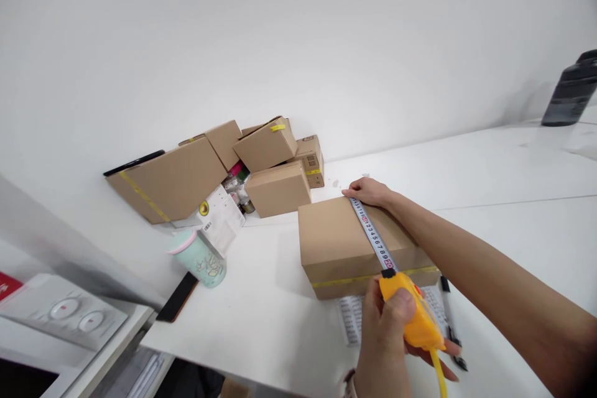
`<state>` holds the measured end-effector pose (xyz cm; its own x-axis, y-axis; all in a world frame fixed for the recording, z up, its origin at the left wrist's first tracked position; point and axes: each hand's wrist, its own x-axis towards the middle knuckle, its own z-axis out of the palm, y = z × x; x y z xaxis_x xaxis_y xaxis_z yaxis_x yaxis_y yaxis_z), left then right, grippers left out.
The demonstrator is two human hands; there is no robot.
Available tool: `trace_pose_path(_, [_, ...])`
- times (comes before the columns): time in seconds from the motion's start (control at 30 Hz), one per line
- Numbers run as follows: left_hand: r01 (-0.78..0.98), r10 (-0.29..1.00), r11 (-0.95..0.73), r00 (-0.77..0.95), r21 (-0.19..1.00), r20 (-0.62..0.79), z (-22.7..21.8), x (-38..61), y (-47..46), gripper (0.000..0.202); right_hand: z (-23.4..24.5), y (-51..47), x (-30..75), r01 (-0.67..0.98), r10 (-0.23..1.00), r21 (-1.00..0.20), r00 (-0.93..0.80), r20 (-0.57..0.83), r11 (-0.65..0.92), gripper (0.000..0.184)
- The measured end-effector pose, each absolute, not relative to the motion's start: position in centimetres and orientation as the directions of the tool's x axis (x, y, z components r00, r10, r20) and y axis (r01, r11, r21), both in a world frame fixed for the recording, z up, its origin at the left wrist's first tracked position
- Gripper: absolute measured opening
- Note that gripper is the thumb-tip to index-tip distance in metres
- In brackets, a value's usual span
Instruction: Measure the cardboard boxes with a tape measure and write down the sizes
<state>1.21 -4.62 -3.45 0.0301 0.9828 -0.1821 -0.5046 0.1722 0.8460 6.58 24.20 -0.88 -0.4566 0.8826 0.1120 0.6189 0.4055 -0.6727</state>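
A closed cardboard box [340, 230] with yellow tape along its near side rests on the white table. My left hand [385, 323] grips a yellow tape measure [413, 311] at the box's near edge, thumb on its casing. From it the metal blade [372, 233] runs out across the box top, with the 20 mark close to the casing. My right hand [370, 191] holds the blade's far end at the back edge of the box; its fingertips are partly hidden. Under the near side of the box lies a printed sheet [349, 320], and a black pen [450, 317] is beside it.
Several cardboard boxes [277, 189] are stacked against the wall at the back left. Nearer stand a mint tumbler [205, 264] and a dark flat object [178, 298]. A dark bottle [566, 96] stands far right. The white table's [261, 336] front edge runs along the lower left.
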Motion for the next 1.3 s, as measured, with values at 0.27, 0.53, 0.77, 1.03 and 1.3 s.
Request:
trace_pose_path(0.27, [-0.486,0.993,0.032,-0.082,0.873,-0.082,-3.5,-1.4,-6.2,0.069,2.8,21.9,9.4,0.249,0.92,-0.923,-0.336,0.203,0.294,0.046])
trace_pose_path(0.53, [-0.164,0.702,-0.375,-0.693,0.912,0.164,-8.4,-9.7,-8.6,0.071,-4.2,16.2,20.0,0.199,0.954,-0.979,0.281,0.101,0.045,0.028])
trace_pose_path(0.77, [-0.29,0.82,-0.307,-0.564,0.906,0.098,-9.2,-11.3,-6.3,0.058,-6.6,10.3,19.5,0.112,0.997,-0.993,-0.064,-0.037,-0.03,0.049])
trace_pose_path(1.03, [-0.228,0.797,-0.457,-0.534,0.86,0.282,-1.6,-13.6,-1.4,0.052,0.8,12.0,16.0,0.376,0.979,-0.904,-0.054,0.199,0.204,0.063])
trace_pose_path(1.3, [-0.187,0.884,-0.418,-0.307,0.889,0.352,-0.3,-9.8,-4.0,0.053,1.6,17.0,13.1,0.31,0.991,-0.942,-0.049,0.124,0.133,0.041])
